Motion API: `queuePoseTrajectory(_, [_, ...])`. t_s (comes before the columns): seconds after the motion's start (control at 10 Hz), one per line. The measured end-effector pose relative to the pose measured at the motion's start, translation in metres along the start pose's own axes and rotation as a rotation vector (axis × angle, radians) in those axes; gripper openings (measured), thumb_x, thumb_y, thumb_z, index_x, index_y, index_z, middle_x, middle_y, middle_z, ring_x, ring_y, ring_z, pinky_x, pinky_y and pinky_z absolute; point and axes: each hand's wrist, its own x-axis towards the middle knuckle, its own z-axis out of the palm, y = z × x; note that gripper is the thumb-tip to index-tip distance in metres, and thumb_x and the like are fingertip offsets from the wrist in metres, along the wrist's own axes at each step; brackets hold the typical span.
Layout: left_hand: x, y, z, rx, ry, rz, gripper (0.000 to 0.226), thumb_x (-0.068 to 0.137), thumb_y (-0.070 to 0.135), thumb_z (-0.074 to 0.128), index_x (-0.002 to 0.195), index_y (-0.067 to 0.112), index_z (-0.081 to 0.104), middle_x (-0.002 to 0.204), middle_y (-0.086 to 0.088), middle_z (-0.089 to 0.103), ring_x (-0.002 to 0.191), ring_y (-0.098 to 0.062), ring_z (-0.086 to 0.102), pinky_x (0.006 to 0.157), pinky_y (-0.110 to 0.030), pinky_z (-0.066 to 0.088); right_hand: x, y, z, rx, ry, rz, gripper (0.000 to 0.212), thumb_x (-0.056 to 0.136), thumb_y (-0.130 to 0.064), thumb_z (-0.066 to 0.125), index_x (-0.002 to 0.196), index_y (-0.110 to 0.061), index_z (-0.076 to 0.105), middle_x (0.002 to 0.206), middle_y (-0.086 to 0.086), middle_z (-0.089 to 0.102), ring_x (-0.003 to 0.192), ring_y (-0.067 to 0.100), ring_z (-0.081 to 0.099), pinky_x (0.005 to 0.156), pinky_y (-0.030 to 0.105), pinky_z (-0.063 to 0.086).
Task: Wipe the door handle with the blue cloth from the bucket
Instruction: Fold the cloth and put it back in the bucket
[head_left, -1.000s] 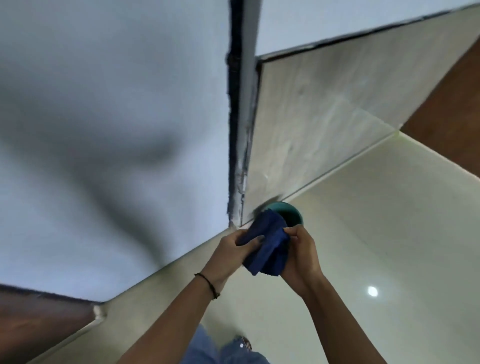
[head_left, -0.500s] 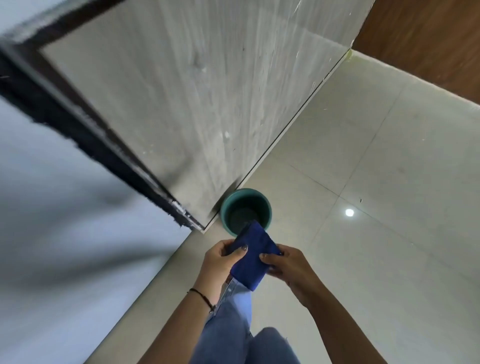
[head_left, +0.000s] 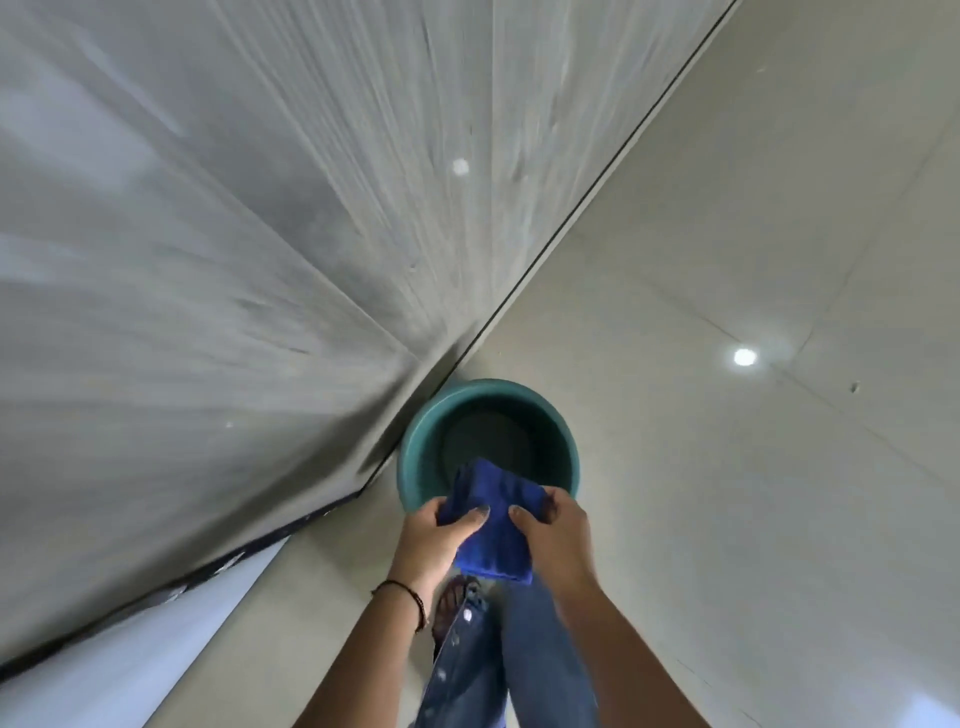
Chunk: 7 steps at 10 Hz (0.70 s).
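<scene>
Here, on the far left, a pale blue-white wall (head_left: 130, 670) runs up to a dark strip, and next to it stands a big grey door (head_left: 234, 260) that looks streaky and blurred. No handle can be seen on it. Just beside the bottom edge of the door sits a round green bucket (head_left: 415, 457) on the shiny cream floor (head_left: 727, 519). The inside of the bucket looks dark. Over the near rim of the bucket, two hands hold a folded blue cloth (head_left: 493, 525) between them. The left hand (head_left: 431, 540) has its grip closed on the left side of the cloth, with the thumb on top. A thin dark band (head_left: 410, 597) goes around that wrist. The right hand (head_left: 556, 535) has its grip closed on the right side of the cloth, thumb on top too. Below the hands are blue jeans (head_left: 519, 665) and a dark sandal (head_left: 452, 603). Farther right, a bright round light spot (head_left: 745, 356) shines on the floor tiles.
</scene>
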Motion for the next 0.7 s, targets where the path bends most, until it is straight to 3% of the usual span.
queuePoseTrajectory(0.1, [0.101,-0.031,0.016,-0.061,0.12,-0.018,0.032,0.079,0.011,0.075,0.106,0.003,0.06,0.104,-0.02,0.068,0.097,-0.038,0.066,0.088,-0.055,0.052,0.088,0.03,0.037,-0.05,0.052,0.014,0.022,0.087,-0.008,0.062,0.109,-0.01,0.058,0.095,0.003,0.064,0.094,0.026,0.063,0.083,0.033,0.049])
queuePoseTrajectory(0.2, [0.192,-0.055,0.027,-0.037,0.197,0.021,0.036,0.08,0.001,0.069,0.114,0.005,0.059,0.105,-0.018,0.066,0.092,-0.031,0.065,0.086,-0.04,0.054,0.17,0.058,0.062,-0.058,0.086,0.092,0.033,0.086,-0.008,0.066,0.117,-0.001,0.06,0.109,0.017,0.069,0.104,0.033,0.065,0.089,0.038,0.05])
queuePoseTrajectory(0.3, [0.262,-0.074,0.039,0.105,0.232,0.025,0.037,0.082,-0.006,0.062,0.119,-0.003,0.057,0.106,-0.021,0.064,0.087,-0.028,0.062,0.073,-0.027,0.048,0.238,0.086,0.079,-0.078,0.061,0.211,0.04,0.091,-0.005,0.06,0.129,0.004,0.052,0.133,0.021,0.057,0.121,0.034,0.056,0.098,0.036,0.043])
queuePoseTrajectory(0.4, [0.307,-0.091,0.046,0.147,0.292,-0.014,0.042,0.082,-0.014,0.051,0.123,-0.005,0.054,0.117,-0.025,0.061,0.107,-0.038,0.059,0.083,-0.037,0.046,0.282,0.107,0.091,-0.154,-0.004,0.306,0.042,0.098,-0.009,0.049,0.137,0.007,0.042,0.14,0.021,0.05,0.128,0.034,0.05,0.1,0.034,0.041])
queuePoseTrajectory(0.5, [0.328,-0.101,0.051,0.163,0.348,-0.004,0.046,0.082,-0.018,0.048,0.125,-0.004,0.055,0.118,-0.023,0.061,0.11,-0.036,0.058,0.084,-0.033,0.043,0.303,0.122,0.103,-0.191,0.016,0.362,0.041,0.101,-0.004,0.039,0.141,0.006,0.038,0.144,0.021,0.046,0.13,0.033,0.048,0.102,0.031,0.038])
queuePoseTrajectory(0.7, [0.29,-0.094,0.053,0.186,0.366,0.042,0.043,0.083,-0.015,0.051,0.124,-0.004,0.053,0.117,-0.02,0.061,0.11,-0.032,0.059,0.081,-0.024,0.041,0.261,0.101,0.097,-0.176,0.086,0.322,0.034,0.095,0.0,0.045,0.128,0.007,0.052,0.129,0.023,0.059,0.118,0.035,0.058,0.096,0.037,0.046])
